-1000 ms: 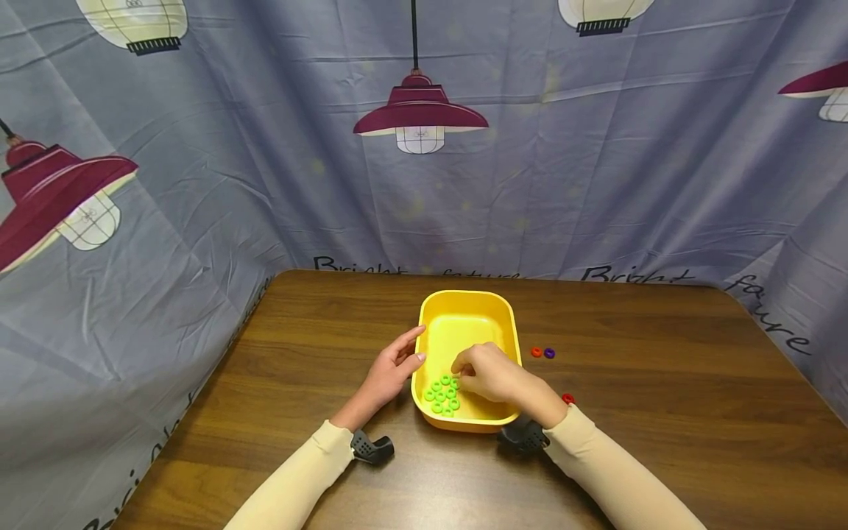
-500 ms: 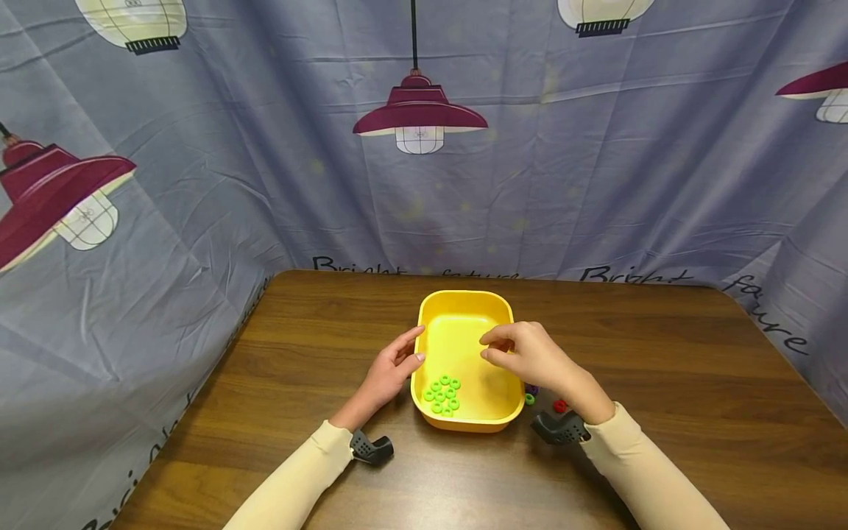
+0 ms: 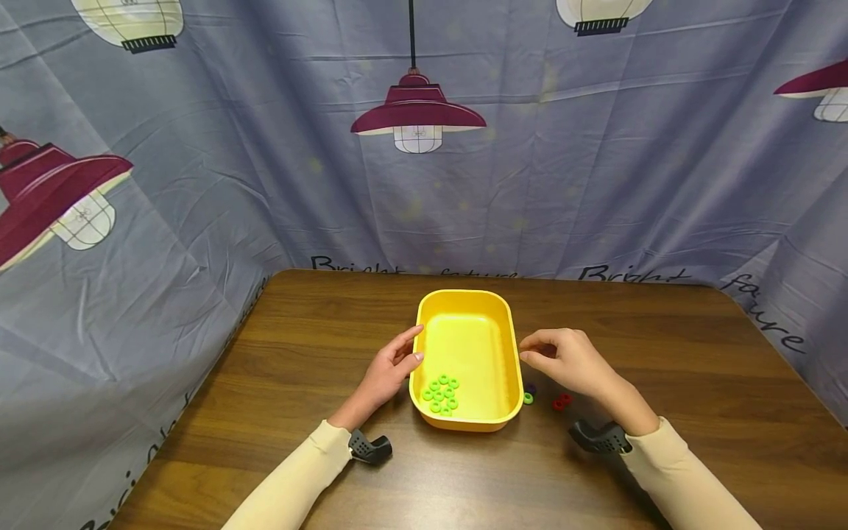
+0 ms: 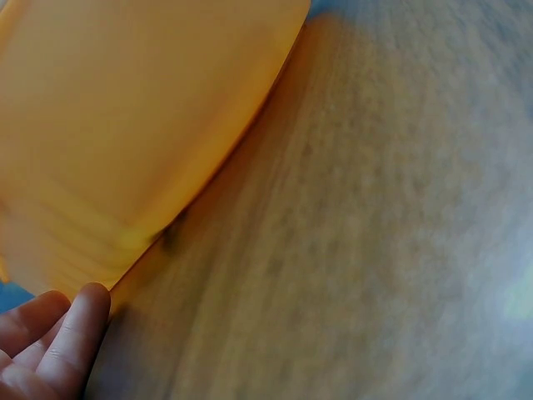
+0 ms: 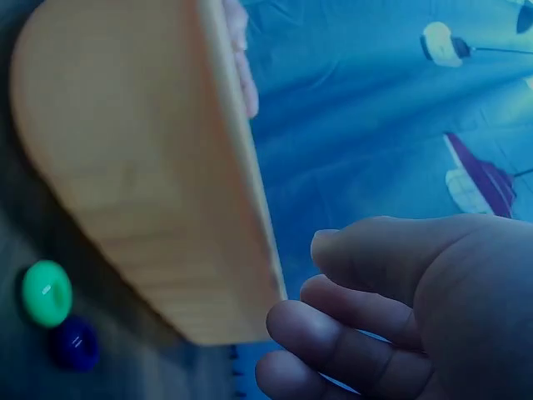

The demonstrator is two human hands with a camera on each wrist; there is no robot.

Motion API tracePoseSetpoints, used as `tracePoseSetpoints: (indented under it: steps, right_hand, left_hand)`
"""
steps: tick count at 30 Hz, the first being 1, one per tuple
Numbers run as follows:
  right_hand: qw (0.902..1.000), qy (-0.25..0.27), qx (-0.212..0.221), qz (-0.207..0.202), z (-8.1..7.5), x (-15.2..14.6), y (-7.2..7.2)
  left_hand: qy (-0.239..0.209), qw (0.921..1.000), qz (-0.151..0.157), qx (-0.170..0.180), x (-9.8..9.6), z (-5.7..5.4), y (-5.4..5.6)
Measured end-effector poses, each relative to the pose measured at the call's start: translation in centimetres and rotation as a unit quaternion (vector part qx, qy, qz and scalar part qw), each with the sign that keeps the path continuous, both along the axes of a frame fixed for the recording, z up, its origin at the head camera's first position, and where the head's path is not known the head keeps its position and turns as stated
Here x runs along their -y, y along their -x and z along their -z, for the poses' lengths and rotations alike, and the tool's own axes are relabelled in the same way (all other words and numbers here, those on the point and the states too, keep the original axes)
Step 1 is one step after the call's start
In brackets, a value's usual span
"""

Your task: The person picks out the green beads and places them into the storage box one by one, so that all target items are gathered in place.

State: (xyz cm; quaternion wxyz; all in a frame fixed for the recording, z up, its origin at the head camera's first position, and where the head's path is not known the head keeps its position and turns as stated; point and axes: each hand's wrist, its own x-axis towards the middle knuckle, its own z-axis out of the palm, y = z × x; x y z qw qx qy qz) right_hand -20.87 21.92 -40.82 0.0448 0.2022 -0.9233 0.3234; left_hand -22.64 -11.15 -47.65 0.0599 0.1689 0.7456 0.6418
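A yellow plastic box [image 3: 500, 383] stands on the wooden table, with several small green rings [image 3: 439, 395] in its near left corner. My left hand [image 3: 387, 372] rests against the box's left side, its fingers fairly straight at the rim; in the left wrist view the fingertips [image 4: 90, 304] touch the wall. Just outside the right rim is my right hand [image 3: 570, 361], thumb and fingers apart, nothing seen between them in the right wrist view. Below it on the table lie a green ring [image 5: 47, 293], a purple ring [image 5: 75, 342] and two red rings [image 3: 562, 402].
The brown table [image 3: 324, 316] stretches to both sides of the box. A grey-blue cloth printed with lamps [image 3: 298, 147] hangs behind and at the left. Each wrist wears a black strap mount [image 3: 369, 447].
My right hand has lifted out of the box and moved right past its rim. Rings on the table once behind the wrist now show, while others are covered. My left hand stays put.
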Motion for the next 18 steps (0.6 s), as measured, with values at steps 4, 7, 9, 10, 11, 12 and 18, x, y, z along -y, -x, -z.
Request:
tracePoseSetpoints:
  steps: [4, 7, 9, 10, 11, 12, 18]
  right_hand:
    - [0.9999, -0.012, 0.004, 0.006, 0.7, -0.9, -0.4]
    - [0.9998, -0.017, 0.006, 0.007, 1.2, -1.6, -0.8]
    - [0.9997, -0.023, 0.007, 0.005, 1.6, -2.0, -1.0]
    - [0.9997, -0.025, 0.007, 0.004, 1.8, -2.2, -1.1]
    - [0.9996, -0.026, 0.008, 0.003, 2.0, -2.4, -1.2]
    - [0.9996, -0.027, 0.009, 0.002, 2.2, -2.5, -1.2]
    - [0.9996, -0.023, 0.014, -0.013, 3.0, -2.9, -1.8]
  left_hand:
    - [0.0, 1.0, 0.002, -0.002, -0.1, 0.0, 0.0]
    - [0.0, 1.0, 0.002, -0.004, -0.1, 0.1, 0.1]
    - [0.001, 1.0, 0.001, -0.005, -0.1, 0.1, 0.1]
    - [0.0, 1.0, 0.001, -0.005, 0.0, 0.2, 0.2]
    - [0.001, 1.0, 0.0, -0.006, 0.0, 0.2, 0.2]
    - [0.0, 1.0, 0.0, -0.005, 0.0, 0.2, 0.2]
    - [0.003, 1.0, -0.002, -0.001, 0.1, 0.3, 0.3]
